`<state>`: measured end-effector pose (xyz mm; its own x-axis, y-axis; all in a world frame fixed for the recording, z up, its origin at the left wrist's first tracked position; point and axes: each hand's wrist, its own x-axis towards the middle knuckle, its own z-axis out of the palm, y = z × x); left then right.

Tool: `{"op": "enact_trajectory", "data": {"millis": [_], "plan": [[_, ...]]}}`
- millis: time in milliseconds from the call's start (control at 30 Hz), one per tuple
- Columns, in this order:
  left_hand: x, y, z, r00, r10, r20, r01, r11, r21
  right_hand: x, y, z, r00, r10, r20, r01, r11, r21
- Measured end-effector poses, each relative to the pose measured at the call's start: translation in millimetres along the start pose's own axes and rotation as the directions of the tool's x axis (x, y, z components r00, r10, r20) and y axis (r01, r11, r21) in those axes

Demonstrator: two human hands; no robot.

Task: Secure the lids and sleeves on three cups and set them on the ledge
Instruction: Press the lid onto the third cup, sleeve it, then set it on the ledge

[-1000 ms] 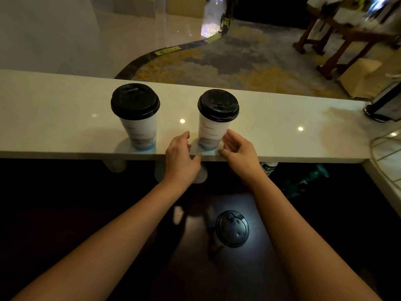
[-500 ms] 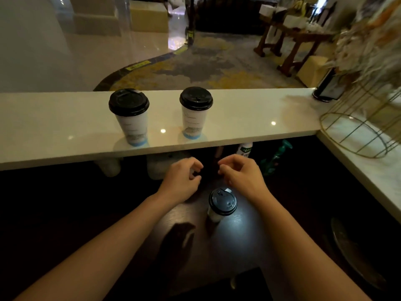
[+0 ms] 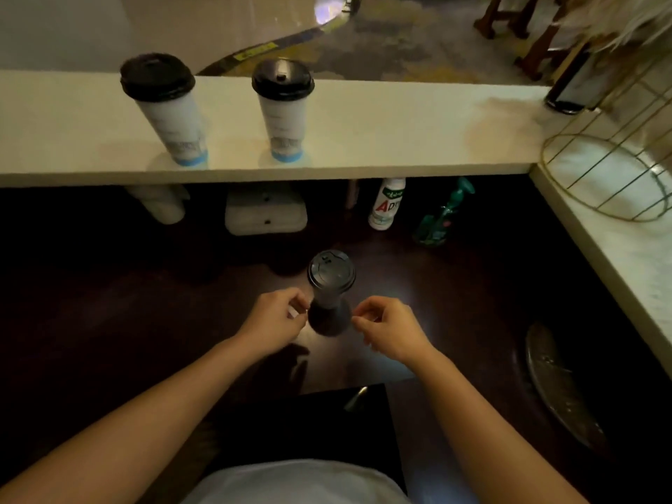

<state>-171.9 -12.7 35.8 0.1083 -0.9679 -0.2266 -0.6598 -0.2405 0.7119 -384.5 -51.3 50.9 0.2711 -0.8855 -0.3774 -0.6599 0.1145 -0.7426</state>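
The third cup [image 3: 330, 292] stands on the dark lower counter [image 3: 145, 285], near the person and well below the white ledge [image 3: 381, 132]. The left hand [image 3: 274, 323] and the right hand [image 3: 391, 331] flank its lower body, fingers curled inward at the dark band round its base, apparently the sleeve. Whether either hand has closed on it cannot be determined; the light there is too poor.

Hazards, as judged:
- The cup is tall and narrow. Uneven pull from one side is likely to tip it.
- Whether its black lid [image 3: 331, 272] is fully seated cannot be told. If it is not, it may pop off when the cup is lifted.
- The ledge overhangs the counter. A steep lift risks striking its near edge.

Count:
- Lidded cups: three. Two on the ledge, the left ledge cup [image 3: 165, 110] and the right ledge cup [image 3: 283, 110]; one below.
- Bottles under the ledge: two, a white bottle [image 3: 386, 203] and a green spray bottle [image 3: 442, 216].
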Motion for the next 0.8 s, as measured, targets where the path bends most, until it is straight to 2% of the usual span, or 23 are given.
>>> {"op": "enact_trajectory", "data": {"millis": [100,200,300,400,567,633,733,800], "plan": [[-8.7,-3.2,18.3,0.997,-0.083,0.004,0.083,0.996,-0.015,8.6,14.1,2.3,1.000,0.015,0.020,-0.015,0.999,-0.036],[-6.8,0.6,27.0,0.989,-0.146,-0.037,0.144,0.988,-0.059,21.5,22.5,3.2,0.999,0.047,-0.024,-0.047,0.999,-0.021],[12.4,10.1,30.3,0.940,-0.317,-0.123,0.264,0.908,-0.325,39.5,18.8,-2.3,0.987,0.128,-0.101,-0.109,0.979,0.173],[35.1,20.1,31.4,0.878,-0.452,-0.161,0.321,0.802,-0.504,63.4,7.3,-6.0,0.978,0.202,-0.043,-0.170,0.907,0.384],[67.3,31.0,47.8,0.841,-0.539,-0.052,0.345,0.607,-0.716,89.9,-12.3,5.4,0.970,0.209,0.125,-0.240,0.731,0.639],[71.1,30.5,56.1,0.823,-0.568,-0.011,0.356,0.530,-0.770,95.3,-13.0,14.1,0.972,0.198,0.125,-0.231,0.730,0.643],[76.2,16.0,68.3,0.825,-0.564,-0.032,0.341,0.542,-0.768,99.2,-3.4,26.5,0.978,0.184,0.094,-0.198,0.709,0.676],[83.9,-5.9,80.4,0.817,-0.572,-0.076,0.316,0.553,-0.771,102.1,4.3,35.8,0.970,0.210,0.118,-0.229,0.653,0.722]]}}
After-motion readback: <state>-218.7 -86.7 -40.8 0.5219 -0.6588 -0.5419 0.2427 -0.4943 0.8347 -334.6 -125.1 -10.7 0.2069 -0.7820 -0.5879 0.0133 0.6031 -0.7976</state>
